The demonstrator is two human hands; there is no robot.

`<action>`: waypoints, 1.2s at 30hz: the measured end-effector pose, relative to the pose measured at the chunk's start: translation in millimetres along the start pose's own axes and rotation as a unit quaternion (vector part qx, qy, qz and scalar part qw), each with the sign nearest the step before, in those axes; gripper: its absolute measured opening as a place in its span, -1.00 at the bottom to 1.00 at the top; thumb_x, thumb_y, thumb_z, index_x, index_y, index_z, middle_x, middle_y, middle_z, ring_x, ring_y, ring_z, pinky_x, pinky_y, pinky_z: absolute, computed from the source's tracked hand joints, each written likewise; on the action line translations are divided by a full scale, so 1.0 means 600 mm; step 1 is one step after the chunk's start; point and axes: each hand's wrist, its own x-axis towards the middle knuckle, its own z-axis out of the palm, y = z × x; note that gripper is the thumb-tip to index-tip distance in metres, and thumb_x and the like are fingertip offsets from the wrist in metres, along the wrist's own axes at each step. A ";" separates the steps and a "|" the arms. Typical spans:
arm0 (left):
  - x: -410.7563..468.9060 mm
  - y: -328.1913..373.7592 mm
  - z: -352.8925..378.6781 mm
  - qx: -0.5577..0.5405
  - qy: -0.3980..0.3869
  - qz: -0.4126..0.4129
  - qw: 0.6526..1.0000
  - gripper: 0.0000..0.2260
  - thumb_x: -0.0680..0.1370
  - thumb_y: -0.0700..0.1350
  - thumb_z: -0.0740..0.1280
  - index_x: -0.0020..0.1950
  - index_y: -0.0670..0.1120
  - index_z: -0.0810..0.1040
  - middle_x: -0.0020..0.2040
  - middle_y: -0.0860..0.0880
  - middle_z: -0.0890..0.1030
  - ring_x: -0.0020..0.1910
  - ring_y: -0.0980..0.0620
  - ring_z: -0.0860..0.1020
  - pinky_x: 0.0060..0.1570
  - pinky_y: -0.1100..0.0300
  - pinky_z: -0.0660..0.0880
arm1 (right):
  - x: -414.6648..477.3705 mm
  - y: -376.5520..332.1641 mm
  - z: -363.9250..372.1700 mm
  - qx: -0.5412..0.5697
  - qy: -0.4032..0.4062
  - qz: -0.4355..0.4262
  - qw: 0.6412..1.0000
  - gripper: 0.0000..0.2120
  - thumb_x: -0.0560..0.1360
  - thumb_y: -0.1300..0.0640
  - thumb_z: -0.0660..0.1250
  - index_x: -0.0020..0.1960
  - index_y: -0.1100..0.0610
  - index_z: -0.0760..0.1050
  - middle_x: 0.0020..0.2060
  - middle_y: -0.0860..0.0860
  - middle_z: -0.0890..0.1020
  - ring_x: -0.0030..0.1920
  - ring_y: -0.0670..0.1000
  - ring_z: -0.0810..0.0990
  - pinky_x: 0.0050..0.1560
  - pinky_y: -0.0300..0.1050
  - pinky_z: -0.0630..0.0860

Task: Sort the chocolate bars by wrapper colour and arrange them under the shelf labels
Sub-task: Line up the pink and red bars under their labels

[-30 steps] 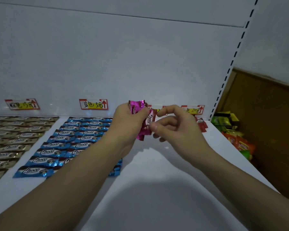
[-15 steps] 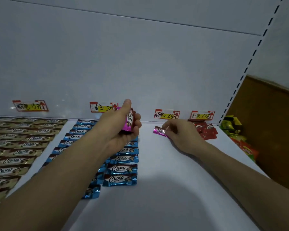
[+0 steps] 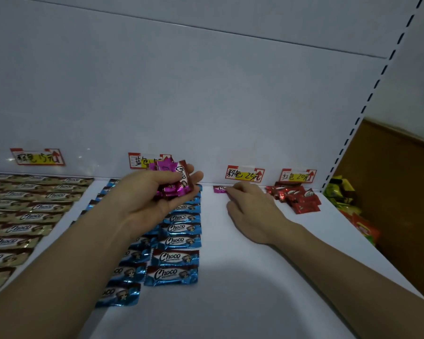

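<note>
Pink bars [image 3: 173, 178] in left grip [image 3: 147, 199], single pink bar [image 3: 219, 188] touching right grip [image 3: 252, 209]

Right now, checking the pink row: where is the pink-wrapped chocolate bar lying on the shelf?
Head view, just right of centre: the pink-wrapped chocolate bar lies below the third price label, touched by the right hand.
</note>
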 end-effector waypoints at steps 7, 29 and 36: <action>0.005 -0.013 0.011 0.064 0.019 0.034 0.997 -0.79 0.57 -0.36 0.33 0.19 -0.25 0.53 -0.08 -0.26 0.72 -0.12 -0.15 0.73 -0.28 0.08 0.67 | 0.004 0.009 0.004 -0.020 -0.014 0.017 1.000 -0.60 0.67 -0.05 0.06 0.45 0.03 0.35 0.37 -0.02 0.39 0.35 0.06 0.32 0.29 0.15 0.37; 0.004 -0.029 0.010 0.150 0.019 0.090 0.984 -0.87 0.57 -0.23 0.38 0.11 -0.18 0.59 -0.13 -0.11 0.74 -0.21 -0.03 0.73 -0.39 0.14 0.62 | -0.015 0.033 -0.051 0.266 0.076 0.034 0.960 -0.80 0.67 0.21 0.20 0.07 0.01 0.58 -0.08 -0.06 0.66 -0.09 0.01 0.59 -0.10 -0.06 0.44; 0.009 -0.020 0.005 0.134 0.037 0.076 0.987 -0.89 0.59 -0.13 0.38 -0.04 -0.17 0.57 -0.28 -0.05 0.59 -0.47 0.12 0.49 -0.61 0.31 0.36 | 0.002 0.029 -0.010 0.124 0.072 -0.018 0.990 -0.66 0.70 0.07 0.12 0.42 0.08 0.47 0.28 0.01 0.54 0.30 0.03 0.46 0.32 0.00 0.40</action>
